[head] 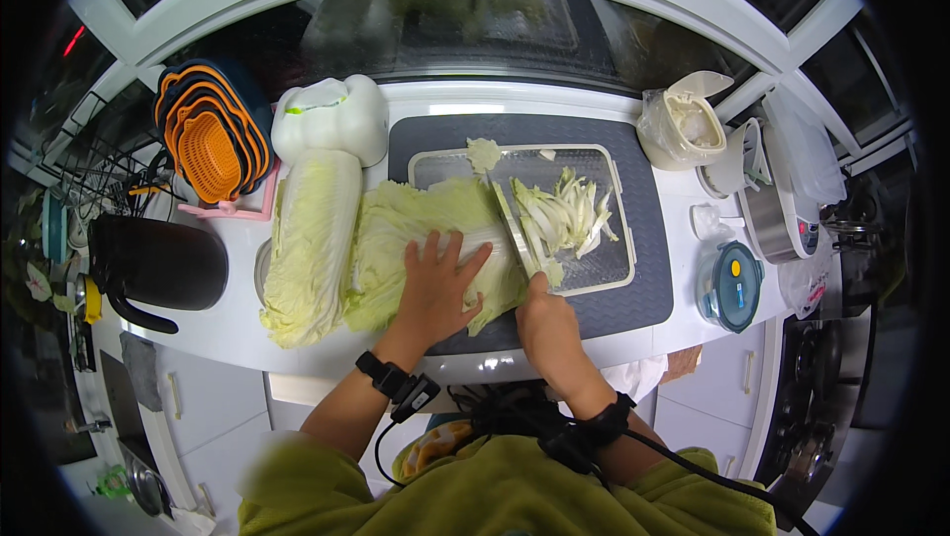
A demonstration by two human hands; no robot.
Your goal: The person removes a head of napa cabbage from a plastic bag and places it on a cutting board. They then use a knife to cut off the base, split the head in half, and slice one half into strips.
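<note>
My left hand [444, 285] lies flat with spread fingers on a stack of napa cabbage leaves [401, 231], pressing them to the cutting board. In my right hand [548, 317] is the handle of a kitchen knife [512, 228]. Its blade stands on edge along the cut right end of the leaves. To the right of the blade, shredded cabbage [571, 213] is heaped on the light-rimmed cutting board [594, 280]. A small piece of leaf [483, 155] rests across the board's far rim. A whole napa cabbage [315, 239] lies left of the leaves.
A dark grey mat [646, 261] lies under the board. To the left are nested orange and navy baskets [211, 139], a black kettle [163, 261] and a white paper roll pack [330, 116]. At right stand a lidded cream container [683, 124] and a blue-lidded glass container [731, 287].
</note>
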